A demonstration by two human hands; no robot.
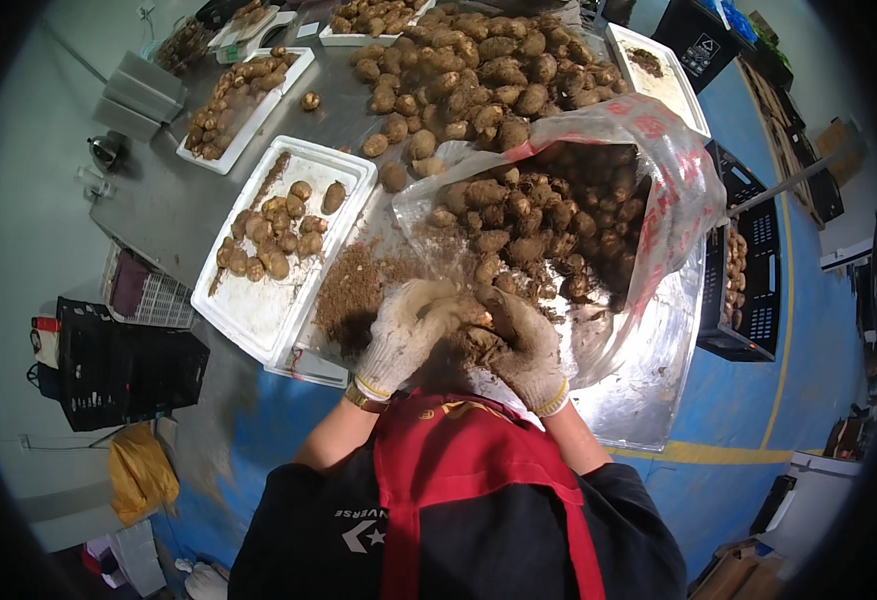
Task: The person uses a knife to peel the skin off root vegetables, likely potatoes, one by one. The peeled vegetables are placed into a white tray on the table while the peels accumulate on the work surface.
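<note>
My left hand [412, 334] and my right hand [525, 341], both in soiled white knit gloves, meet at the table edge before my red apron. Between their fingers is a taro corm [480, 319], mostly hidden by the gloves; how each hand shares the grip is hard to tell. Just beyond lies an open clear plastic bag [663, 172] with red print, full of hairy brown taro corms [532, 214]. Left of my hands, a white foam tray [288, 330] holds several taro corms [270, 240]. Loose brown soil and fibres [356, 292] lie beside my left hand.
A large heap of taro corms [483, 67] covers the back of the metal table [146, 187]. More white trays stand at the back left [240, 154] and back right [675, 97]. A black crate [761, 300] with corms is beyond the right edge.
</note>
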